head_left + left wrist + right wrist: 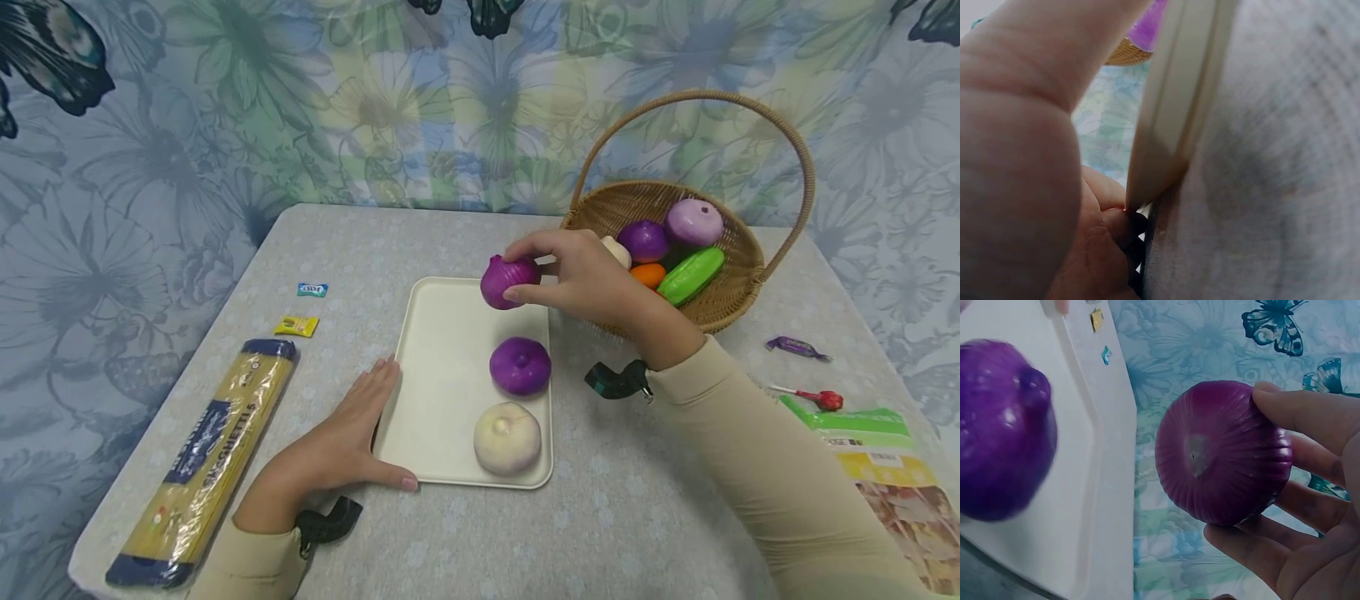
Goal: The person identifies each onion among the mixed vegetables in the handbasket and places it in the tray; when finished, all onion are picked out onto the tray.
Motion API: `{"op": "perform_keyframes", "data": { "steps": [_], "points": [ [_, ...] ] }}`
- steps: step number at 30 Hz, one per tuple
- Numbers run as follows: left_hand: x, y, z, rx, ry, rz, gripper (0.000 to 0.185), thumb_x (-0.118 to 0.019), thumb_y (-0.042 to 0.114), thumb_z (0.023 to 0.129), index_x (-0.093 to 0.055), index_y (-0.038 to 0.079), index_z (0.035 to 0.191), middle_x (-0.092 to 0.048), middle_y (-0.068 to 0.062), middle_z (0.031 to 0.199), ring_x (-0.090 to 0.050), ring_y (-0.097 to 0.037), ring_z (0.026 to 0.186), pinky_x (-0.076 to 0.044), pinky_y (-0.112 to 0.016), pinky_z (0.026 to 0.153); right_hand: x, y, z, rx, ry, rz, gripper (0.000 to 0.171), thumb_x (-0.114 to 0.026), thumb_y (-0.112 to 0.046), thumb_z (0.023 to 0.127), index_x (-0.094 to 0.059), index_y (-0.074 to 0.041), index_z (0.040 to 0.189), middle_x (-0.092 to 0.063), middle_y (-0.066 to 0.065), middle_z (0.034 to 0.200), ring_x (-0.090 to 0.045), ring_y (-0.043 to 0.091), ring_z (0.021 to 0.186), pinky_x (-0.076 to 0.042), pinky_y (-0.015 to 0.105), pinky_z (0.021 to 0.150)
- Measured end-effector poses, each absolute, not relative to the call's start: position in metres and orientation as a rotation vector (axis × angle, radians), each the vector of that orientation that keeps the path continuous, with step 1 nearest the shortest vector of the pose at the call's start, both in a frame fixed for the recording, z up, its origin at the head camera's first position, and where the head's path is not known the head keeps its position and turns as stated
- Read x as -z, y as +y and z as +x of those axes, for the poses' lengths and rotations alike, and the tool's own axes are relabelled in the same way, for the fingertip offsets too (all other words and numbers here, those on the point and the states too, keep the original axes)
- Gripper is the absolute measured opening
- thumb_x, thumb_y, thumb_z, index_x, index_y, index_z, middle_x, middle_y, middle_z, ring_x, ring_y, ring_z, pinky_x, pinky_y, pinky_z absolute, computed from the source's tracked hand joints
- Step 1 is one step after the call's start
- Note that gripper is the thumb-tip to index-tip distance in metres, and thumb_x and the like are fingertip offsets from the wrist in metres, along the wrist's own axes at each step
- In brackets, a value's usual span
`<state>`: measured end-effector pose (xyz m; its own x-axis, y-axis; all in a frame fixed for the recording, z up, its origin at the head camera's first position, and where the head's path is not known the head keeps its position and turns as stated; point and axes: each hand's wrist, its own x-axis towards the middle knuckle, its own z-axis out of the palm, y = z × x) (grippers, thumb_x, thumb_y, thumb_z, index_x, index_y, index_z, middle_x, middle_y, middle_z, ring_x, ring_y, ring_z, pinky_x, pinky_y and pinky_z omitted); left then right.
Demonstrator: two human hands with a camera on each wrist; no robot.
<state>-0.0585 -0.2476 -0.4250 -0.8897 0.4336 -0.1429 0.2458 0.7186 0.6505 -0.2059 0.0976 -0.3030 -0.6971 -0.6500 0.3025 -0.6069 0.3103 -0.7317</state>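
Note:
My right hand [581,271] holds a purple onion [501,282] between thumb and fingers, over the far right corner of a cream tray [435,375]. The right wrist view shows the ribbed onion [1216,456] with fingertips around its side. Below it on the tray lie a smooth, dark purple round vegetable [520,367] and, nearer the front, a whitish round one [507,439]. My left hand [341,437] rests at the tray's left side, fingers extended along the edge and thumb at the front left corner. In the left wrist view the tray rim [1179,81] lies close by that hand.
A wicker basket [731,308] with a tall handle holds several vegetables at the back right. Spaghetti in a pack [202,467] and two small wrapped sweets [297,326] lie on the left. To the right are a purple-wrapped candy [798,347], a lollipop [829,401] and a food packet [892,467].

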Motion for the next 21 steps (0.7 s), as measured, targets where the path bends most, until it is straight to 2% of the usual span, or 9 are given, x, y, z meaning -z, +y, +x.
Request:
{"op": "perform_keyframes", "data": {
  "steps": [13, 21],
  "points": [
    [0.425, -0.249, -0.057, -0.941, 2.64, 0.542, 0.159, -0.096, 0.07, 0.057, -0.005, -0.002, 0.167, 0.002, -0.018, 0.174, 0.007, -0.031, 0.159, 0.001, -0.051, 0.126, 0.33, 0.083, -0.198, 1.293, 2.652, -1.059, 0.042, -0.092, -0.014, 0.084, -0.075, 0.0, 0.12, -0.072, 0.01, 0.123, -0.066, 0.023, 0.116, -0.058, 0.039, 0.097],
    [0.424, -0.248, -0.058, -0.945, 2.637, 0.55, 0.159, -0.095, 0.07, 0.058, -0.004, -0.003, 0.167, 0.002, -0.017, 0.174, 0.007, -0.031, 0.159, 0.002, -0.05, 0.126, 0.348, 0.071, -0.197, 1.152, 2.79, -1.127, 0.041, -0.093, -0.02, 0.084, -0.077, -0.003, 0.118, -0.074, 0.011, 0.119, -0.067, 0.023, 0.105, -0.057, 0.036, 0.09]
  ]
}}
